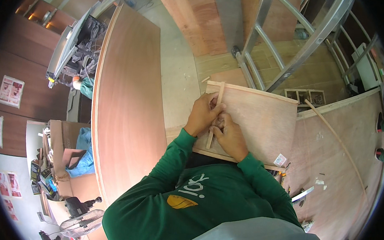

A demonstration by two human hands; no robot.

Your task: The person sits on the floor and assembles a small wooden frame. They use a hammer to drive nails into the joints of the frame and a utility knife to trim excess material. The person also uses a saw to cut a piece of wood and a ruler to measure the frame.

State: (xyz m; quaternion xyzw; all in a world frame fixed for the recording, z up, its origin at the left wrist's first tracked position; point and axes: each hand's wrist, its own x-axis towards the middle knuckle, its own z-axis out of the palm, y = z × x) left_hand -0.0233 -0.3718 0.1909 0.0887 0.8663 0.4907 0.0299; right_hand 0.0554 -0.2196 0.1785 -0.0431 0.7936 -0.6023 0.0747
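Note:
A pale plywood panel (261, 120) with thin wooden strips along its far and near edges lies in front of me. Across its left end runs a short, narrow wooden strip (221, 92). My left hand (204, 114) is closed around the middle of this strip, its fingertips curled inward. Close beside it, my right hand (231, 137) is also closed, thumb and fingers pinched against the strip. The fingertips of both hands meet there and partly cover it; whether a small piece is between them is hidden.
A long upright wooden panel (129, 88) stands to the left. A metal ladder (285, 67) rises at the far right. On the plywood surface (328, 156) at right lie a long thin strip (338, 140) and scattered tools. A fan (82, 221) stands at lower left.

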